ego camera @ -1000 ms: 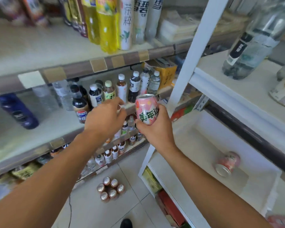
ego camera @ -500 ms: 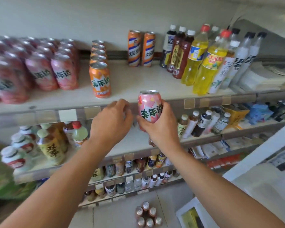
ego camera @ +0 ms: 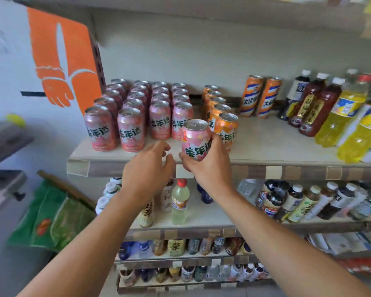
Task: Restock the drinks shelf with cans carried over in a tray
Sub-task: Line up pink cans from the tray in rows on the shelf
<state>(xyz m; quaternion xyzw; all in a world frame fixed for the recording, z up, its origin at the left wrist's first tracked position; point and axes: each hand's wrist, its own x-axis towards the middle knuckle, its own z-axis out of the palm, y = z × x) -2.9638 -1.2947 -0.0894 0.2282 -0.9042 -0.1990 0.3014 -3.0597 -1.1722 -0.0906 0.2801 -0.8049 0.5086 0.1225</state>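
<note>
held can: a pink can [ego camera: 195,139], upright, top lid visible, raised at the front edge of the drinks shelf [ego camera: 266,144]; whether its base touches the shelf cannot be told.
right hand: the right hand [ego camera: 210,161] grips the pink can from below and behind, thumb on the left side of the label, fingers wrapped round the right side.
left hand: the left hand [ego camera: 149,168] holds nothing; fingers loosely curled and spread, just beside the pink can on its left, in front of the shelf edge.
pink can block: rows of matching pink cans [ego camera: 137,110] stand upright on the left part of the shelf, four columns running back to the wall; the two left columns reach closer to the shelf edge than the two right ones.
gap: the held can sits in front of the rightmost pink column, between it and the orange cans.
orange cans: a single file of orange cans [ego camera: 220,116] runs front to back just right of the pink block; the front one is partly hidden by the right hand.
tall cans: two orange-and-blue tall cans [ego camera: 259,96] stand side by side against the back wall.
bottles: dark tea bottles [ego camera: 311,103] and yellow drink bottles [ego camera: 347,116] fill the right end of the shelf.
lower shelves: mixed bottles [ego camera: 287,202] on the levels beneath.
left wall: an orange sign [ego camera: 62,58].
</note>
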